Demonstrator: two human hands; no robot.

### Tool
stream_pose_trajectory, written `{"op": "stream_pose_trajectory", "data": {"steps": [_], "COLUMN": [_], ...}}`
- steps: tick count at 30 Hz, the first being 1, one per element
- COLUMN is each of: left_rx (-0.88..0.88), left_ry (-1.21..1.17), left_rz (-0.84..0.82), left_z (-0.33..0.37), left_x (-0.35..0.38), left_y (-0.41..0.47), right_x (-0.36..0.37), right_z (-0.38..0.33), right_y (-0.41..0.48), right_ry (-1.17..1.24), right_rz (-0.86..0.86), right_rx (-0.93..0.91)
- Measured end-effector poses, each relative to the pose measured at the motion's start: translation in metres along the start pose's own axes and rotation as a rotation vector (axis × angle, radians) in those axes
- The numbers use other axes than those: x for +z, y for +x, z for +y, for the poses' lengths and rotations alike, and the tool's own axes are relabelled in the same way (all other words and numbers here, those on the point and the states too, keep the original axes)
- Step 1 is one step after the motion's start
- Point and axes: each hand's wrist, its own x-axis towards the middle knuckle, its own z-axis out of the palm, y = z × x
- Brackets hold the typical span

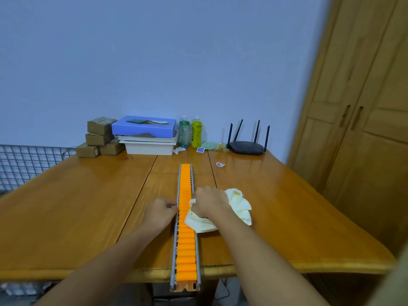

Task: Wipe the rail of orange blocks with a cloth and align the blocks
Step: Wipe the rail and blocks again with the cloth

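A long metal rail (174, 250) filled with a row of orange blocks (186, 246) runs down the middle of the wooden table (84, 206), its near end past the table's front edge. My right hand (209, 203) grips a pale yellow cloth (239, 208) and presses it on the rail's right side, about halfway along. My left hand (160, 212) rests against the rail's left edge, fingers curled and touching the metal side. The cloth hides a few blocks beneath it.
At the back stand cardboard boxes (99, 138), a blue box on white trays (146, 134), two bottles (191, 133) and a black router (247, 144). A small pink loop (220, 164) lies beyond the rail. A wire grid (24, 162) is left, a wooden wardrobe (364, 129) right.
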Motion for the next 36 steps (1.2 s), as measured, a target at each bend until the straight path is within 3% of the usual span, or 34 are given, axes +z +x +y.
{"op": "stream_pose_trajectory", "data": {"steps": [36], "left_rx": [0.013], "left_ry": [0.038], "left_rz": [-0.008], "left_z": [0.016], "left_x": [-0.021], "left_y": [-0.146], "right_x": [-0.025], "right_z": [-0.034], "right_y": [-0.147], "right_ry": [-0.067], "right_rz": [0.019], "right_rx": [-0.004]}}
